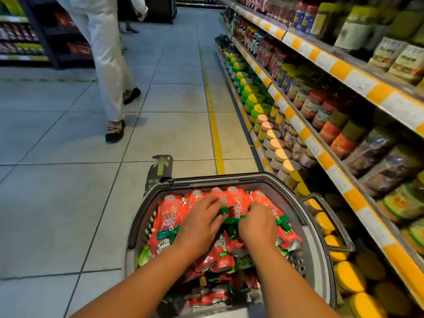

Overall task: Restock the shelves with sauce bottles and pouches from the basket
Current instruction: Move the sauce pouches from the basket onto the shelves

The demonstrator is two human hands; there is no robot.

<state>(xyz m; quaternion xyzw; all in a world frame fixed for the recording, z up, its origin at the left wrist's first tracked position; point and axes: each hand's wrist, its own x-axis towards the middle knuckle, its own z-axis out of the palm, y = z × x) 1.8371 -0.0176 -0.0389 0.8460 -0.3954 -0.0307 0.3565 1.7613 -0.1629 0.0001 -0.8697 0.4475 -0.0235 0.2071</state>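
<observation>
The grey basket point(319, 244) sits hard against the shelving point(339, 171) on its right, its folded handle point(330, 216) lying in the narrow gap between them. Inside, red sauce pouches point(169, 216) are heaped to the rim, with no room to slip between them, only over the top. Both hands, the left hand point(199, 223) and the right hand point(258, 223), lie spread across that heap. The shelves are jammed too: yellow-lidded jars point(348, 275) stand row on row right up to the front edge. Left of the basket the tiled floor point(68, 203) lies wide open — until a passer-by in white trousers point(107, 65) further up the aisle.
</observation>
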